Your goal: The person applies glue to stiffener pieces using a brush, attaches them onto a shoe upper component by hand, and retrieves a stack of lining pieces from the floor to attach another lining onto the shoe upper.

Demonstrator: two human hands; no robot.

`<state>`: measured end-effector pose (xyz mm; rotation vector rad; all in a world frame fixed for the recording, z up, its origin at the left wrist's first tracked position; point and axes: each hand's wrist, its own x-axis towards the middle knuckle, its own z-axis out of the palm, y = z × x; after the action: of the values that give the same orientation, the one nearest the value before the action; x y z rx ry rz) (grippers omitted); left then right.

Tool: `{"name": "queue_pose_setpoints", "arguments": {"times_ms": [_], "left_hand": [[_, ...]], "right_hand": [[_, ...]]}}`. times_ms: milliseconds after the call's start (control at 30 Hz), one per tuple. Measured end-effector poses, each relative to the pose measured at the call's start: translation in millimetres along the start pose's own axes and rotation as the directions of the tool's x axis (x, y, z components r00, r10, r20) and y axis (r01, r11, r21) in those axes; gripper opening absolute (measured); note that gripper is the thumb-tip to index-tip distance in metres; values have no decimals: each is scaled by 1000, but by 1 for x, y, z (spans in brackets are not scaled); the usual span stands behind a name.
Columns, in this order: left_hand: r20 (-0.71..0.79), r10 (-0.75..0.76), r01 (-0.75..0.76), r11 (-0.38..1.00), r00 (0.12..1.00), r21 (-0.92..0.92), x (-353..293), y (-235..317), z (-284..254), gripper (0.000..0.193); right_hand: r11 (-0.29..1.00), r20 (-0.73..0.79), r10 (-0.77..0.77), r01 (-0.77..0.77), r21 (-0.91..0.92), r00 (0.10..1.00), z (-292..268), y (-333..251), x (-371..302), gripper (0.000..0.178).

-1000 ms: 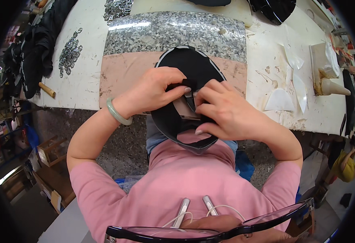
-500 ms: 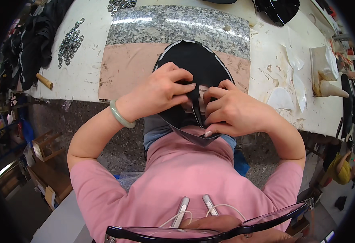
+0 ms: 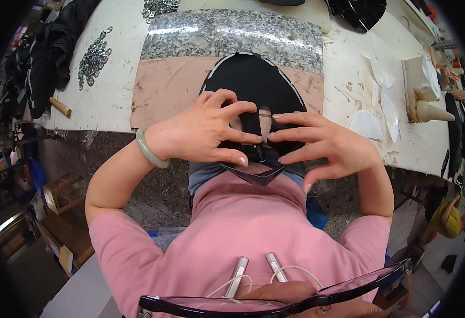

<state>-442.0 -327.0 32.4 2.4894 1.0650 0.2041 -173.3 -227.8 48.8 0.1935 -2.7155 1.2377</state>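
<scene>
A black oval piece (image 3: pixel 251 79), perhaps leather or fabric, has a pale line along its rounded far edge. It lies partly on the table, and its near end hangs over the edge toward my body. Down its middle runs a narrow black strip (image 3: pixel 251 124) between openings that show the pink mat beneath. My left hand (image 3: pixel 203 127) lies over the left side, its fingers stretched out and touching beside the strip. My right hand (image 3: pixel 333 143) is spread over the right side, fingertips at the opening beside the strip, thumb apart. Neither hand grips the piece.
Under the piece are a pink mat (image 3: pixel 163 85) and a speckled stone slab (image 3: pixel 232 37). Small metal parts (image 3: pixel 93 58) and a wooden stick (image 3: pixel 60 107) sit at left. White scraps (image 3: pixel 367 126) and a glue-stained container (image 3: pixel 420 93) are at right. A person in yellow (image 3: pixel 445 217) is farther right.
My right fingers have uncurled and spread, and the hand has shifted slightly right. My left hand has slid a little nearer to me and its fingers have straightened. The piece has barely moved.
</scene>
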Motion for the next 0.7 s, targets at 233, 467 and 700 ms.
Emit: {"name": "queue_pose_setpoints", "arguments": {"times_ms": [233,467,700], "left_hand": [[69,-3,24,954,998,-298,-23,-5,-14,46],[-194,21,-72,962,981,-262,-38,-19,0,31],[-441,-691,-277,343,572,-897,-11,-19,-22,39]], "right_hand": [[923,-127,190,-221,-314,974,15,19,-16,35],[964,-82,81,-99,-247,993,10,28,-13,24],[595,-501,486,149,790,716,-12,18,21,26]]}}
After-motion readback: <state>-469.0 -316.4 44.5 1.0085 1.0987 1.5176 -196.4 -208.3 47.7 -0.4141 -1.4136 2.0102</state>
